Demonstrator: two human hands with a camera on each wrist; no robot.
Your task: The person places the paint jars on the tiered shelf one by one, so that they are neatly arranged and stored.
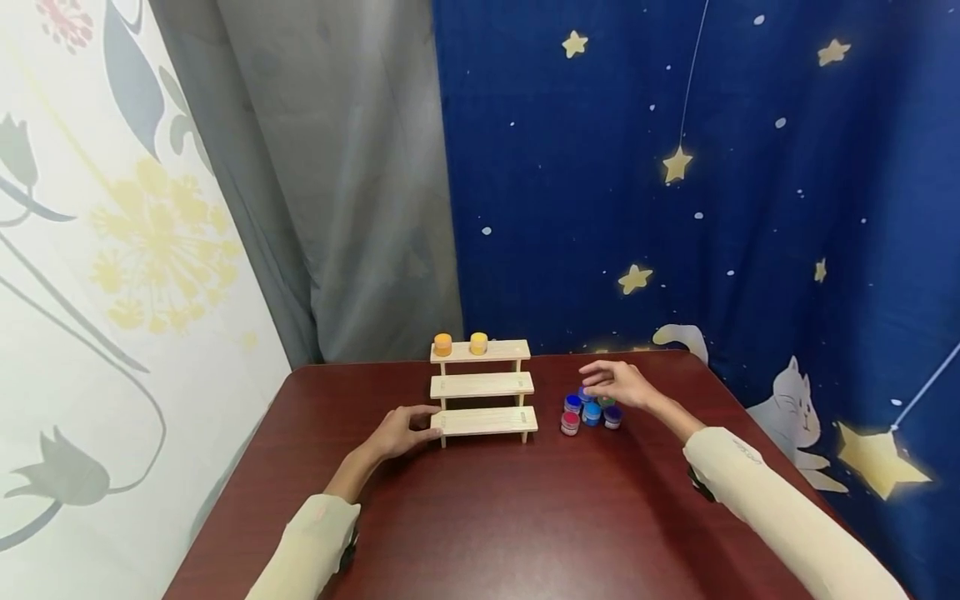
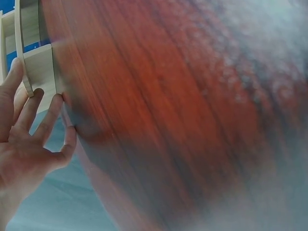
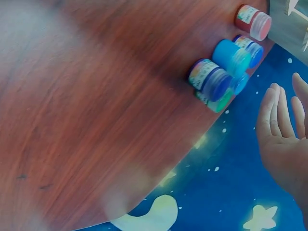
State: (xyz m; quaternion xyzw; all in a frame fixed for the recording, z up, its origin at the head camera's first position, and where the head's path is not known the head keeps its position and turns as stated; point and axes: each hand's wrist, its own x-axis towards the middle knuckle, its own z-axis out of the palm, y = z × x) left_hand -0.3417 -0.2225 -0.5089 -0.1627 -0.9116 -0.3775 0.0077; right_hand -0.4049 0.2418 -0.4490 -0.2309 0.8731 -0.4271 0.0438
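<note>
A three-step wooden display stand (image 1: 483, 384) stands toward the back of the table. My left hand (image 1: 397, 433) grips the left end of its lowest step; the left wrist view shows the thumb and fingertips at the pale wood (image 2: 41, 65). An orange paint jar (image 1: 443, 345) and a yellow paint jar (image 1: 478, 343) sit on the top step. My right hand (image 1: 618, 385) hovers over a cluster of small paint jars right of the stand, holding nothing. In the cluster are a red jar (image 1: 570, 423), a light blue jar (image 1: 592, 414), a purple jar (image 1: 612, 417), blue ones and a partly hidden green one (image 3: 221, 102).
The dark red-brown table (image 1: 487, 517) has its back edge close behind the stand and jars. Behind it hang a grey curtain (image 1: 360, 167) and a blue star-patterned curtain (image 1: 570, 167). A white floral-print surface (image 1: 112, 275) borders the left side.
</note>
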